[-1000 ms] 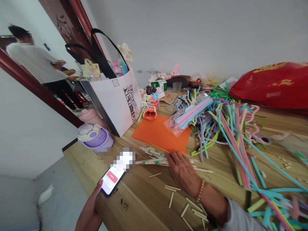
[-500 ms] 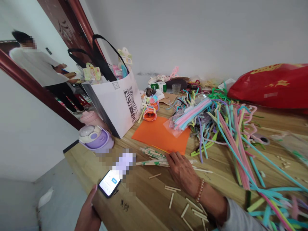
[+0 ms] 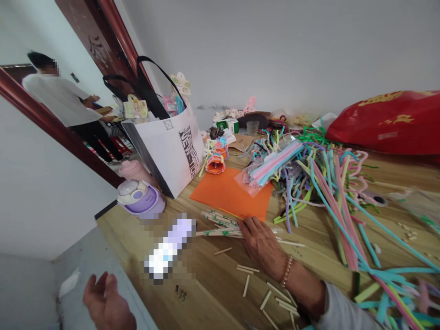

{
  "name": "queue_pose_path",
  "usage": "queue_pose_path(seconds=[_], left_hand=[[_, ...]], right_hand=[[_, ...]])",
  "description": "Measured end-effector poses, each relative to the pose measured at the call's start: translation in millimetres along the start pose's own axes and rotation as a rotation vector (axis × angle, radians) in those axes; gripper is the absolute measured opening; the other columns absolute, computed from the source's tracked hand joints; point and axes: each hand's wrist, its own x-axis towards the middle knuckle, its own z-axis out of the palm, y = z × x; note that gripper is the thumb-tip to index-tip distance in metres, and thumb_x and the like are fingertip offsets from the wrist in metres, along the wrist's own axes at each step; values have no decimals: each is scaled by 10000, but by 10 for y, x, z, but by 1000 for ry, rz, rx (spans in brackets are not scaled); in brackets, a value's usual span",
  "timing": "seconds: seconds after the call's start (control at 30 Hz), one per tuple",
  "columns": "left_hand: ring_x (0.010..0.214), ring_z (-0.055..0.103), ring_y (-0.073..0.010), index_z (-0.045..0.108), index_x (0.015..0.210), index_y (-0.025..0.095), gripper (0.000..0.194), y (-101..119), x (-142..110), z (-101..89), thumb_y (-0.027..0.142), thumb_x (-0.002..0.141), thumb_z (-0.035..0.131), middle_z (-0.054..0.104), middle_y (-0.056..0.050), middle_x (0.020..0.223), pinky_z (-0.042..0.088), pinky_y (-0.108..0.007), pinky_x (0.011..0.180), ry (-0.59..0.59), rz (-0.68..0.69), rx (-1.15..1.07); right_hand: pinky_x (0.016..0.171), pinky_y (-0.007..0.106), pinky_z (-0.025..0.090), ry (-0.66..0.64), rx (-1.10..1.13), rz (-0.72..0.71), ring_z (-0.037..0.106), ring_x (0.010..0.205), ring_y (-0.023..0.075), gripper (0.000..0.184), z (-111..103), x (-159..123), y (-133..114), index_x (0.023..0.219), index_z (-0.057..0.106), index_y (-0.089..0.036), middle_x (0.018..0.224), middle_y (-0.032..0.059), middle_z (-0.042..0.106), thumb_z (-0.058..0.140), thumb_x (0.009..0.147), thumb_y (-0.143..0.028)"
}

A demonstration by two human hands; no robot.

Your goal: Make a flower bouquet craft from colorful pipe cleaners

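My right hand [image 3: 261,245] lies flat on the wooden table [image 3: 206,293], fingers stretched over a bundle of paper-wrapped sticks [image 3: 220,225] beside an orange sheet [image 3: 228,192]. My left hand [image 3: 105,302] hovers off the table's near corner, palm up, fingers apart and holding nothing. A phone [image 3: 168,250], blurred out, lies on the table edge just right of that hand. Short cut stick pieces [image 3: 256,284] are scattered near my right wrist.
A heap of coloured pipe cleaners [image 3: 323,183] covers the right half. A white tote bag [image 3: 168,146], a purple bottle [image 3: 140,197], a pink cup and a red bag [image 3: 388,123] stand around. A person in white stands in the doorway at left.
My left hand has left the phone, which now lies on the table edge, and has dropped down and left, open. My right hand has stayed put.
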Motion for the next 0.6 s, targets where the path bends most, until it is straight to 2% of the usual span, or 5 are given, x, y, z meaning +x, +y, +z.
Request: queue_pose_path(seconds=[0.03,0.13,0.3,0.43,0.6], left_hand=[[1347,350,-285,269,1407,163,633,70,-75,52,442,871,457,403,-131,1413,251,-400,1137,52,80,-45],[1322,391,-325,345,1397,155,726,236,-301,194,498,798,567,468,-143,1378,262,-497,1122,17,290,-15],[1335,355,-353,302,1432,128,883,309,-450,311,553,736,639,436,-183,1395,255,-541,1113,-129,594,202],[1304,366,-394,354,1399,48,912,241,-404,335,636,735,567,452,-241,1363,287,-562,1089,-208,665,482],[1283,384,-401,323,1415,31,959,146,-331,308,670,728,519,458,-253,1354,295,-563,1079,-241,696,598]], right_hand=[[833,367,424,-4,0,4,494,962,253,372,1,0,0,1187,533,-112,1008,101,574,634,830,-132],[835,365,425,-16,9,6,497,957,251,381,-12,1,0,1195,534,-112,1010,100,576,634,828,-123],[841,366,424,-13,7,2,494,978,261,377,-34,1,0,1190,543,-101,1027,110,580,636,825,-119],[849,371,423,-22,4,8,500,969,257,379,-42,8,-8,1204,536,-104,1017,105,583,622,835,-116],[845,368,426,-18,1,13,503,970,255,356,-65,11,-15,1191,540,-101,1010,107,586,614,843,-122]])
